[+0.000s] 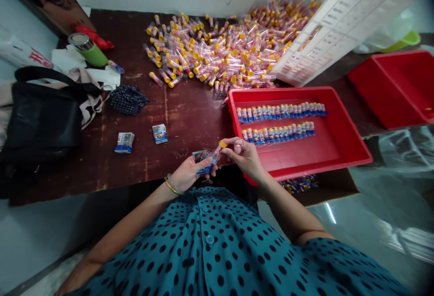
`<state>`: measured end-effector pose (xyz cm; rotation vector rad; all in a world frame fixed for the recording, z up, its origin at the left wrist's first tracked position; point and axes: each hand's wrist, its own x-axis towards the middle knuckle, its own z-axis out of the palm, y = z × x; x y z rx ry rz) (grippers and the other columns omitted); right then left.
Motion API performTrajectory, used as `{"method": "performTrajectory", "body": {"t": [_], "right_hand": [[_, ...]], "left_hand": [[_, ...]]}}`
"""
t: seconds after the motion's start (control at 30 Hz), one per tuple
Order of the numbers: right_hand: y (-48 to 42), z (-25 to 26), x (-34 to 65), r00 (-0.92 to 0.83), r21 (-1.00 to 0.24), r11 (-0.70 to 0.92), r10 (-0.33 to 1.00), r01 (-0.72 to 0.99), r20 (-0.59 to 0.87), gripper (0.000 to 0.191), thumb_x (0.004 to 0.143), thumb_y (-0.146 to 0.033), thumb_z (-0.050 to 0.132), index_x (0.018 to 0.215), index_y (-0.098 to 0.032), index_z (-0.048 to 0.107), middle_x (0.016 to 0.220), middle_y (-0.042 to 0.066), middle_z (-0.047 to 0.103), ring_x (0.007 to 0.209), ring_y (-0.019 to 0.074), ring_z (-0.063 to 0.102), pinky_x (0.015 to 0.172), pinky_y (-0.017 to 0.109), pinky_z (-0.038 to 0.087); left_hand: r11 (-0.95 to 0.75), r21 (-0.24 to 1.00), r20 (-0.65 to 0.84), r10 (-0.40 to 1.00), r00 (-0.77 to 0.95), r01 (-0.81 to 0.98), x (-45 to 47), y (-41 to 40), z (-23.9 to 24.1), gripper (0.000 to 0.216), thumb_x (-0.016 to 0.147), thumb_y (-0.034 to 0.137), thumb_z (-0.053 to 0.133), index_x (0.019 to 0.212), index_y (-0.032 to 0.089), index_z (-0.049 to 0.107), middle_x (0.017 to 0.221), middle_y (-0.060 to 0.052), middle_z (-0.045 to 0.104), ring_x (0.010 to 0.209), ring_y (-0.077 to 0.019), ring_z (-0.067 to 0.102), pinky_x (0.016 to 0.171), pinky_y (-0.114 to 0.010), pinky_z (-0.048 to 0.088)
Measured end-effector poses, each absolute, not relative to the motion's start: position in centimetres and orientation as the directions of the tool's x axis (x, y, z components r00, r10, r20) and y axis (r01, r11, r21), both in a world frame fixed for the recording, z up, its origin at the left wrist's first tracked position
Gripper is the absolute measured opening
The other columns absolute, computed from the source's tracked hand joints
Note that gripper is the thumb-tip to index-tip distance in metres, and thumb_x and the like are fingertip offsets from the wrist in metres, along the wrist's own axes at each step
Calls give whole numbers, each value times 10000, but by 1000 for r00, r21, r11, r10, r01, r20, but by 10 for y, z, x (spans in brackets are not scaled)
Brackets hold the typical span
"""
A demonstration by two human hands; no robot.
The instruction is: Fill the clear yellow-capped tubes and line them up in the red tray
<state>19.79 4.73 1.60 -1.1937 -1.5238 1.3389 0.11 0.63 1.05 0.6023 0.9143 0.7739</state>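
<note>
Low over the table's front edge, my two hands meet in front of my body. My left hand (190, 172), with bangles at the wrist, is closed around blue printed plastic sleeves (200, 156). A small clear tube with a yellow cap (221, 145) points up out of that grip at a slant. The fingers of my right hand (244, 155) pinch the tube near its capped end. Whether its lower end is inside a sleeve I cannot tell. Two small stacks of printed sleeves, one left (124, 142) and one nearer (159, 133), lie on the table to the left.
A big heap of yellow-capped tubes (217, 56) covers the table's back. At right, a red tray (339, 151) holds two rows of sleeved tubes. A white slotted panel (335, 20) leans behind it; another red bin (379, 88) stands farther right. A black bag (44, 115) and green flask (90, 51) sit left.
</note>
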Motion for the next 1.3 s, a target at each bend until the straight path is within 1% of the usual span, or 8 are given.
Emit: {"method": "performTrajectory", "body": {"t": [0.1,0.33,0.53,0.63,0.77,0.97,1.07,1.3], "right_hand": [[32,15,196,-304,-993,-52,949,108,-83,331,803,-426,722,1032,-190,683,1035,64,703,724,151,653,629,271,551],[22,16,196,-279,-996,-84,957,-2,-80,291,795,-416,732,974,-191,685,1105,70,685,684,136,666,612,273,566],[27,14,204,-260,-997,-64,964,-34,-53,277,816,-437,708,967,-206,686,1163,81,654,859,184,679,767,323,572],[28,16,208,-216,-1000,2,976,4,1,315,849,-428,673,1095,-232,660,1109,78,654,899,196,667,822,347,560],[21,14,215,-88,-955,204,978,216,189,410,864,-346,663,1267,-291,608,1167,86,588,971,202,632,929,371,522],[1,-6,213,-192,-874,393,917,285,350,605,846,-211,669,1394,-405,502,1291,66,510,910,169,647,836,318,568],[-1,-11,211,-212,-858,414,907,303,363,634,866,-174,630,1424,-424,461,1346,60,514,908,166,664,820,309,581],[0,-7,208,-197,-845,435,899,312,390,649,872,-139,605,1448,-390,443,1365,72,531,1179,228,600,920,323,566]], "left_hand": [[621,700,-472,773,424,-352,5,7,16,356,746,445,759,910,139,683,746,-44,678,621,-148,624,514,-239,444],[535,787,-421,830,366,-308,18,15,27,276,761,380,759,863,133,691,732,-33,655,608,-131,591,515,-231,432],[526,802,-415,832,368,-284,28,20,27,280,759,378,764,896,143,699,742,-32,659,628,-130,592,529,-225,436],[543,774,-433,829,353,-326,35,23,28,294,734,361,789,920,149,705,762,-38,676,660,-143,611,561,-236,461],[571,693,-469,821,327,-440,43,27,29,315,721,385,801,922,159,713,817,-46,700,722,-157,641,656,-266,513],[571,623,-493,818,297,-535,51,28,26,348,708,432,805,926,178,711,809,-23,688,716,-141,626,680,-268,530],[583,614,-523,805,279,-532,53,26,25,375,699,432,812,964,189,705,852,-19,695,729,-142,632,692,-278,538],[568,604,-523,812,261,-558,55,27,30,435,684,393,835,1048,198,698,1062,-41,717,997,-193,654,833,-291,553]]}}
